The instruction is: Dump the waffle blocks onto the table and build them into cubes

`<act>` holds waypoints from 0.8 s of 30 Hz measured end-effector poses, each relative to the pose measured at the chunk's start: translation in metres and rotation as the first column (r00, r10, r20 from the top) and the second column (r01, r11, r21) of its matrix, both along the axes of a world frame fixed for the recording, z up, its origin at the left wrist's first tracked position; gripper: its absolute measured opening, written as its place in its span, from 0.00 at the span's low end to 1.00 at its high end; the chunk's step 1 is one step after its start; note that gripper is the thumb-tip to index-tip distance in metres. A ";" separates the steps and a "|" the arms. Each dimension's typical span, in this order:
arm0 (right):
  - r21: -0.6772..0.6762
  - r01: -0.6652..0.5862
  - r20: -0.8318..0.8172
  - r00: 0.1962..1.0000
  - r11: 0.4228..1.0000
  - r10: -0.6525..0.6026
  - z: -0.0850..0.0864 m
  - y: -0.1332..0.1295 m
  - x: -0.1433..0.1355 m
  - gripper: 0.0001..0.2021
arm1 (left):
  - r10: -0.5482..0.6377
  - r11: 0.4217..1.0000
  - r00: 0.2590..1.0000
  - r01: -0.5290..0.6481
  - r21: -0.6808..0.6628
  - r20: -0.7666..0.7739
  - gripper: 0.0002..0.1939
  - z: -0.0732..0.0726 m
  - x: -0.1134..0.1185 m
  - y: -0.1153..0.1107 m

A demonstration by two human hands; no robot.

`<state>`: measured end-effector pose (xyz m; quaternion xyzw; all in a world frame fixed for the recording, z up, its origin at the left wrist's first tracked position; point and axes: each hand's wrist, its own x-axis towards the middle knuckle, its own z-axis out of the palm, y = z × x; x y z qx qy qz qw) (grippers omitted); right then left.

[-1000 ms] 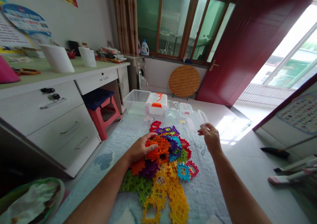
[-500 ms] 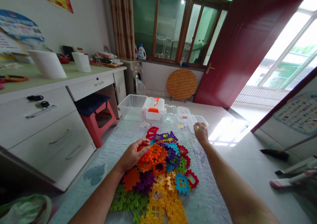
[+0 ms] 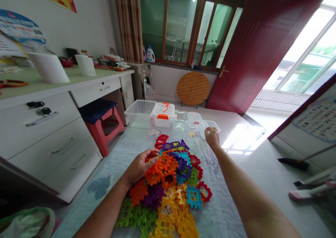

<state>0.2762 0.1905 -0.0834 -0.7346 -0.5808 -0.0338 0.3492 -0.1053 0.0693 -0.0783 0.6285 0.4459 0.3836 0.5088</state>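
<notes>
Just beyond tiles [image 3: 181, 192], right hand [image 3: 212, 137] touches container edge [image 3: 210, 123].

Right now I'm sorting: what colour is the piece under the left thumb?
The piece is orange, clearest in head view.

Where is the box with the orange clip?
In the head view, the box is at the far edge of the blue cloth, between a large clear bin on its left and a smaller clear container on its right.
</notes>
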 end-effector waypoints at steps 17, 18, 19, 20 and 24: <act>0.004 -0.015 0.016 1.000 1.000 0.015 -0.003 0.001 -0.001 0.13 | -0.017 0.998 0.995 0.023 0.056 -0.095 0.20 -0.003 -0.002 0.001; 0.003 -0.016 0.015 1.000 1.000 0.016 -0.003 0.000 -0.001 0.13 | -0.017 0.998 0.996 0.022 0.058 -0.091 0.20 -0.003 -0.002 0.001; 0.003 -0.016 0.013 1.000 1.000 0.016 -0.003 -0.001 -0.001 0.13 | -0.015 0.998 0.996 0.020 0.061 -0.086 0.20 -0.003 -0.002 0.001; 0.003 -0.014 0.010 1.000 1.000 0.014 -0.003 -0.001 -0.001 0.13 | -0.012 0.998 0.997 0.017 0.062 -0.081 0.20 -0.003 -0.002 0.001; 0.008 -0.004 -0.010 1.000 1.000 0.004 0.000 0.001 -0.001 0.13 | -0.001 0.998 0.998 0.005 0.066 -0.056 0.20 -0.002 -0.002 0.001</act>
